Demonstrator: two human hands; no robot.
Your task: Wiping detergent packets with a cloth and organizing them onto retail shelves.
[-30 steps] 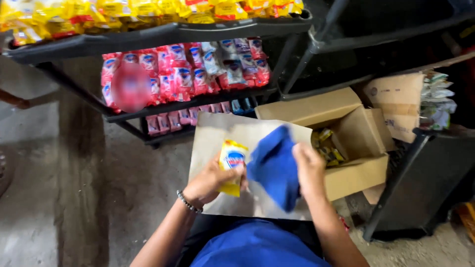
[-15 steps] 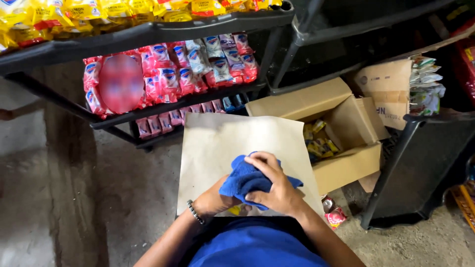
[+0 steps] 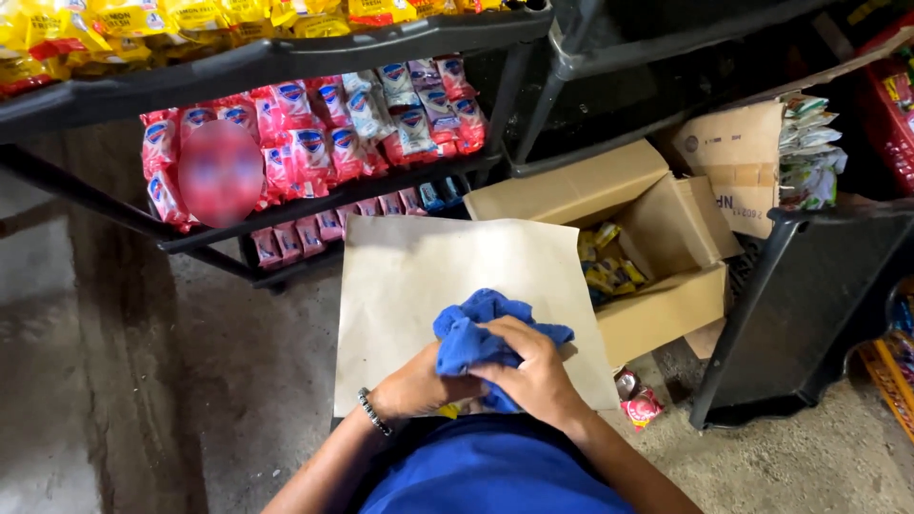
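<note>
While both my hands close over the bunched blue cloth (image 3: 490, 335), my right hand (image 3: 535, 373) has its grip curled shut across the top and my left hand (image 3: 419, 385) is clamped beneath, where a yellow packet (image 3: 447, 410) barely shows. All of this sits on the brown paper sheet (image 3: 419, 276) beside the open cardboard box (image 3: 647, 238). Risk noted: the packet is almost hidden, so it could slip out unseen; hard rubbing could crease or drag the sheet.

Low in the middle of the frame, both hands press a bunched blue cloth (image 3: 486, 338) onto a flat brown cardboard sheet (image 3: 428, 286). An open brown cardboard box (image 3: 657, 314) sits right of it, a black metal shelf rack (image 3: 286, 62) above.
</note>
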